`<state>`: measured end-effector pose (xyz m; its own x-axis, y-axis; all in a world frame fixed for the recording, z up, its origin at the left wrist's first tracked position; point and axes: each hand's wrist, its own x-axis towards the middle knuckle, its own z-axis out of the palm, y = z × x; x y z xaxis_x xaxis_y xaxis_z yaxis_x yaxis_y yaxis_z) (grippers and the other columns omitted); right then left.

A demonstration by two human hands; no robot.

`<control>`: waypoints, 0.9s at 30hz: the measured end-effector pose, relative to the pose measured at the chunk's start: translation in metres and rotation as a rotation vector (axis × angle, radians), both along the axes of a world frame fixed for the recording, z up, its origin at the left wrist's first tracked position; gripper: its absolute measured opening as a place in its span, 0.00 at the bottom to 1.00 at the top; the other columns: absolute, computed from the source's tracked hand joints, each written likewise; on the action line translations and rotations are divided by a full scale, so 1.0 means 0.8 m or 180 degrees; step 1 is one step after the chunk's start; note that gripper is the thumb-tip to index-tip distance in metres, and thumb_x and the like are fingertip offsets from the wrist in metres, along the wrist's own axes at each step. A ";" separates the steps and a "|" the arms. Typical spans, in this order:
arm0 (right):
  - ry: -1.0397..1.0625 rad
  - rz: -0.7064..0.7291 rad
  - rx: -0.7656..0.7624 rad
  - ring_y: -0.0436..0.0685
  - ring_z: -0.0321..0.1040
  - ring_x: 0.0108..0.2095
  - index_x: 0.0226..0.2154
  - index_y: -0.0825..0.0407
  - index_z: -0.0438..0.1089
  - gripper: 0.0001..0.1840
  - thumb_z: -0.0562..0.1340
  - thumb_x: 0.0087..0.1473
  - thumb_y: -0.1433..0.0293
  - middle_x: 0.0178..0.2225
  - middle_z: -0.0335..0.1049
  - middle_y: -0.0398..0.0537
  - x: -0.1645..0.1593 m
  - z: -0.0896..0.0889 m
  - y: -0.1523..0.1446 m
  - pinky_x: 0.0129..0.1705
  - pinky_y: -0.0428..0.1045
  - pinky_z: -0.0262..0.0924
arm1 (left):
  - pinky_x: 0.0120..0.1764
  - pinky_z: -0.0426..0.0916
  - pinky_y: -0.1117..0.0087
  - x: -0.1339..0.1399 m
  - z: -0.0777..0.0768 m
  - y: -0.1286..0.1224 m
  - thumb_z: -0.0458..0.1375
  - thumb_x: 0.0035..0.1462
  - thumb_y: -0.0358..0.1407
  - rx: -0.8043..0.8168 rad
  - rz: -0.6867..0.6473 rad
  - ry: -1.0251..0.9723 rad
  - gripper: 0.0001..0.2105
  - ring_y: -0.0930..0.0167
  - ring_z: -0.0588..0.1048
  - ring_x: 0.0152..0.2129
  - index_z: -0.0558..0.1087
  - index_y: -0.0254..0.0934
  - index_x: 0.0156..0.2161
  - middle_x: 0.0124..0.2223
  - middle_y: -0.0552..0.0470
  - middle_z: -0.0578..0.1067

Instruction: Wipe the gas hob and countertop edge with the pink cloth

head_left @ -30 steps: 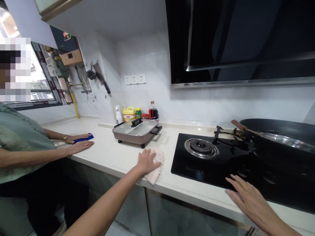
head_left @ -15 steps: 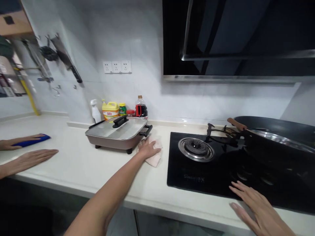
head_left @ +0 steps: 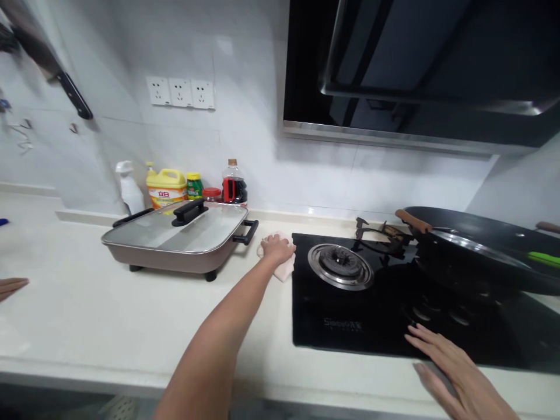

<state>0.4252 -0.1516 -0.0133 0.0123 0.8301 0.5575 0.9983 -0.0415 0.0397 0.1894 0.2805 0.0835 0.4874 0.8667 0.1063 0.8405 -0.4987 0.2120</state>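
My left hand (head_left: 279, 249) reaches forward across the counter and presses on a pale pinkish cloth (head_left: 285, 269), fingers curled over it. The cloth lies between the electric pan and the left edge of the black gas stove (head_left: 341, 338). At the stove's front edge, my right hand (head_left: 452, 364) is open with fingers spread, holding nothing. Left of the cloth, the brown rectangular electric pan (head_left: 166, 261) stands on short feet. A glass lid (head_left: 219, 224) with a black handle covers it.
Another person's hand (head_left: 12, 287) rests at the far left. Behind the pan stand a spray bottle (head_left: 130, 189), a yellow detergent jug (head_left: 167, 188) and a soy sauce bottle (head_left: 234, 185). A large wok (head_left: 464, 256) sits on the right; a range hood (head_left: 415, 70) hangs above.
My left hand has slid the cloth away from the pan, back and right toward the stove edge. The view has shifted right, leaving less of the other person's hands visible. My right hand stays open.
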 end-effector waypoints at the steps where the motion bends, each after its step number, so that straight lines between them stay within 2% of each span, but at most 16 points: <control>1: 0.0067 -0.0051 -0.0046 0.69 0.67 0.64 0.63 0.41 0.69 0.27 0.60 0.65 0.54 0.65 0.68 0.48 -0.001 0.000 0.001 0.62 0.70 0.67 | 0.62 0.56 0.45 -0.003 -0.002 -0.007 0.44 0.65 0.55 0.0039 -0.0014 -0.0011 0.29 0.49 0.61 0.65 0.76 0.45 0.60 0.68 0.40 0.66; 5: 0.0284 -0.0142 -0.0166 0.68 0.64 0.66 0.62 0.43 0.70 0.26 0.57 0.67 0.54 0.65 0.68 0.49 -0.002 -0.003 0.004 0.67 0.69 0.61 | 0.62 0.55 0.45 -0.026 -0.007 -0.047 0.45 0.65 0.55 0.0131 -0.0104 -0.0027 0.28 0.49 0.59 0.65 0.76 0.44 0.59 0.68 0.41 0.66; 11: 0.0367 -0.0084 -0.0148 0.68 0.64 0.66 0.61 0.45 0.72 0.27 0.56 0.67 0.52 0.65 0.68 0.50 0.003 -0.007 0.012 0.67 0.70 0.60 | 0.63 0.56 0.47 -0.080 -0.011 -0.142 0.46 0.65 0.56 0.0243 -0.0264 -0.0096 0.27 0.53 0.62 0.63 0.76 0.42 0.56 0.65 0.42 0.69; 16: 0.0412 -0.0105 -0.0101 0.68 0.64 0.65 0.60 0.47 0.73 0.28 0.54 0.67 0.52 0.64 0.69 0.52 0.001 -0.010 0.017 0.67 0.70 0.59 | 0.57 0.62 0.50 -0.128 -0.016 -0.223 0.52 0.66 0.49 0.0433 -0.0444 -0.0341 0.18 0.54 0.67 0.57 0.77 0.41 0.47 0.58 0.43 0.73; 19: 0.0437 -0.0124 -0.0118 0.68 0.64 0.65 0.60 0.47 0.73 0.29 0.53 0.67 0.52 0.64 0.69 0.52 -0.001 -0.010 0.020 0.68 0.69 0.59 | 0.52 0.64 0.54 -0.154 -0.023 -0.257 0.56 0.63 0.42 0.0580 -0.0605 -0.0610 0.10 0.56 0.70 0.51 0.76 0.41 0.42 0.52 0.45 0.75; 22: 0.0462 -0.0131 -0.0140 0.68 0.64 0.66 0.60 0.47 0.73 0.29 0.54 0.66 0.52 0.64 0.69 0.52 -0.002 -0.011 0.022 0.68 0.70 0.58 | 0.50 0.66 0.58 -0.171 -0.027 -0.267 0.59 0.59 0.37 0.0564 -0.0708 -0.0964 0.05 0.60 0.72 0.46 0.75 0.42 0.39 0.47 0.48 0.75; 25: 0.0467 -0.0118 -0.0098 0.68 0.65 0.65 0.60 0.47 0.74 0.28 0.55 0.66 0.52 0.64 0.69 0.52 -0.005 -0.009 0.023 0.67 0.70 0.59 | 0.50 0.69 0.62 -0.170 -0.022 -0.253 0.59 0.58 0.36 0.0384 -0.0728 -0.1526 0.04 0.63 0.73 0.45 0.74 0.42 0.39 0.45 0.50 0.74; 27: 0.0440 -0.0098 -0.0073 0.68 0.65 0.65 0.59 0.46 0.74 0.27 0.55 0.66 0.53 0.64 0.70 0.51 -0.007 -0.008 0.022 0.67 0.71 0.60 | 0.53 0.69 0.63 -0.155 -0.015 -0.237 0.57 0.60 0.37 0.0336 -0.0624 -0.1834 0.06 0.64 0.74 0.47 0.74 0.43 0.41 0.46 0.49 0.73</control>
